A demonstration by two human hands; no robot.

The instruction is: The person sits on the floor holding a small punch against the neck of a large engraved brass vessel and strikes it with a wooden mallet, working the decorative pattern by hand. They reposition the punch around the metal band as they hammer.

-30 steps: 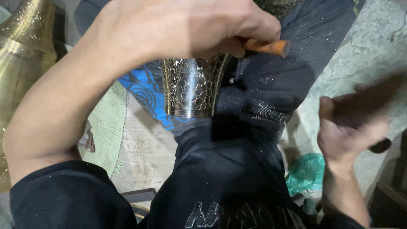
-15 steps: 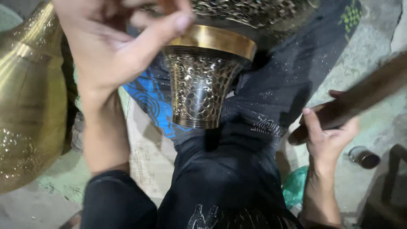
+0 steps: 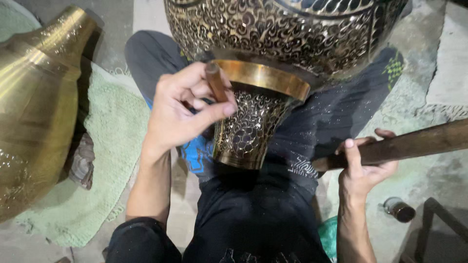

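A large engraved brass vase (image 3: 273,44) lies across my lap, its flared neck (image 3: 246,131) pointing toward me. My left hand (image 3: 180,109) is closed on a short brown chisel-like tool (image 3: 214,80), held against the smooth gold band of the neck. My right hand (image 3: 365,165) grips the end of a long dark wooden stick (image 3: 414,143) that runs off to the right, low beside my leg.
A second, plain brass vase (image 3: 36,107) lies at the left on a pale green mat (image 3: 107,146). A small dark jar (image 3: 399,209) stands on the stone floor at the right. Something teal (image 3: 327,234) sits by my right hip.
The view has shifted so the vase body fills the top. My left hand came down from above to the neck band. My right hand's stick dropped to a flatter angle.
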